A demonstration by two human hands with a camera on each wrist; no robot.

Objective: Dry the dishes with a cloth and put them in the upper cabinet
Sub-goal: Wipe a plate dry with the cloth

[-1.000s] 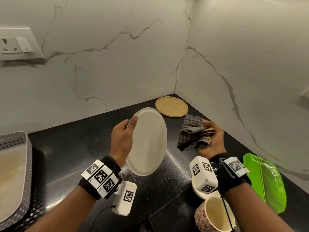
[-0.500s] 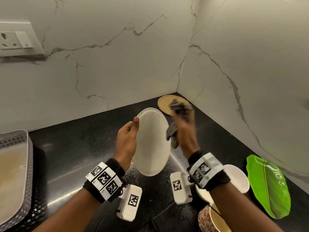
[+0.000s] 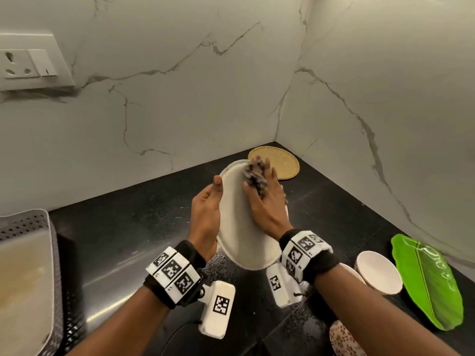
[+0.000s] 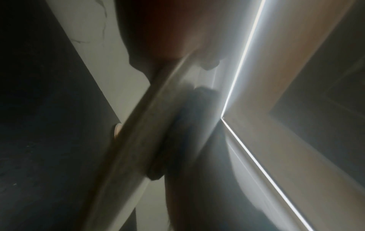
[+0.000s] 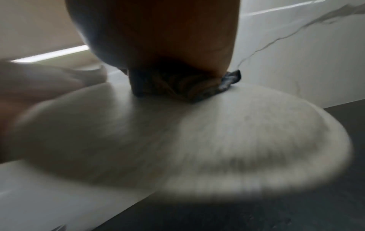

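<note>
The left hand (image 3: 205, 214) grips an off-white plate (image 3: 237, 227) by its left rim, thumb over the front edge and fingers curled behind, holding it tilted on edge above the counter. The right hand (image 3: 264, 201) lies flat on the plate's upper face, its fingers spread over a bunched checked cloth (image 3: 254, 176) that they press against the plate; the right wrist view shows the cloth (image 5: 187, 87) wadded under the palm, touching the plate (image 5: 177, 132). Below is a glossy black counter (image 3: 128, 247), wet with droplets near the plate. At the right sit a white bowl (image 3: 380, 272), a green leaf-shaped plate (image 3: 434, 283) and a patterned cup (image 3: 344, 340). A round woven mat (image 3: 282, 160) lies in the corner. At the left is a grey perforated tray (image 3: 25, 227). White marble walls (image 3: 180, 98) with grey veins meet behind, with a socket and switch plate (image 3: 28, 62) on the left wall.
</note>
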